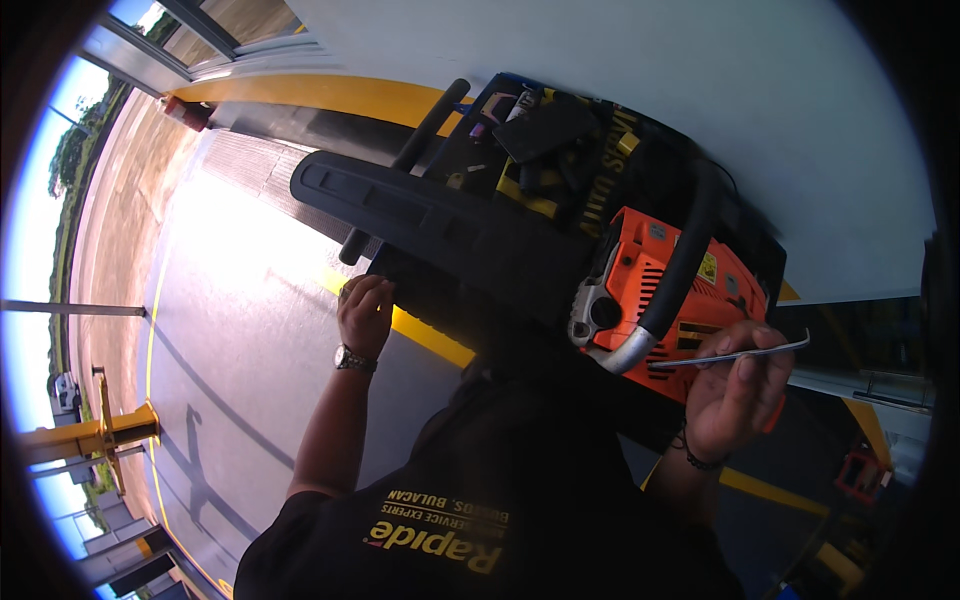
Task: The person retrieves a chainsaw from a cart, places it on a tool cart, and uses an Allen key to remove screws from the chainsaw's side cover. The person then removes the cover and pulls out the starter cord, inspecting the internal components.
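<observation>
An orange chainsaw (632,262) lies on a black cart (440,290). Its black front handle (690,250) arches over the body, and a long black bar cover (385,195) reaches toward the left. Beside the chainsaw's rear, my right hand (735,390) pinches a thin metal rod with a bent tip (785,348) between thumb and fingers. The rod lies crosswise in front of the orange housing. My left hand (366,312) is at the cart's near left edge, fingers curled together. What those fingers grip, if anything, is hidden.
Behind the bar lie a dark flat device (545,128) and several small items on the cart. A pale wall (600,50) rises beyond it. To the left, sunlit grey floor (230,260) meets a yellow post (105,430). A red object (862,474) stands at lower right.
</observation>
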Motion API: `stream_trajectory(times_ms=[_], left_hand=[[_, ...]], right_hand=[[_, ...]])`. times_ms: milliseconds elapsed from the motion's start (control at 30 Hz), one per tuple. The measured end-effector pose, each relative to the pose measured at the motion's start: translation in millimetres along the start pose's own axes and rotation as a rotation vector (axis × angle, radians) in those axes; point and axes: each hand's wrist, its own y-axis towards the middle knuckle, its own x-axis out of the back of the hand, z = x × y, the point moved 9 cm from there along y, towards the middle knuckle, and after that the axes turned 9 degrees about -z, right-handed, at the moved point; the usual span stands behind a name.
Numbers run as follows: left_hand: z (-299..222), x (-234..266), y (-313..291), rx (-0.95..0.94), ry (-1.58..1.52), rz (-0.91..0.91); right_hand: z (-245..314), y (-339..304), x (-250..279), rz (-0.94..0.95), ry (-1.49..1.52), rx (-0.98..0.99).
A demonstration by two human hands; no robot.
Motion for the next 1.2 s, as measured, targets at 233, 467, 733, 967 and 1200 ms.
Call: stream_trajectory(times_ms=[233,467,733,967,1200], left_hand=[[-2.8,8.3,0.1,0.049,0.035,0.115],[1.4,48.3,34.9,0.228,0.023,-0.230],[-171.4,-29.9,140.9,0.071,-0.683,0.184],[-257.7,-74.9,143.4,-0.015,-0.861,0.488],[-246.8,-80.1,138.9,0.174,-1.014,0.476]], right_hand=[[-1.8,-0.5,0.7,0.003,0.008,-0.054],[19.8,28.2,13.7,0.077,-0.123,0.048],[-4.5,79.9,-11.0,0.257,-0.387,0.054],[27.6,77.4,-36.4,0.310,-0.446,0.321],[60.2,102.1,-67.5,0.219,-0.393,0.401]])
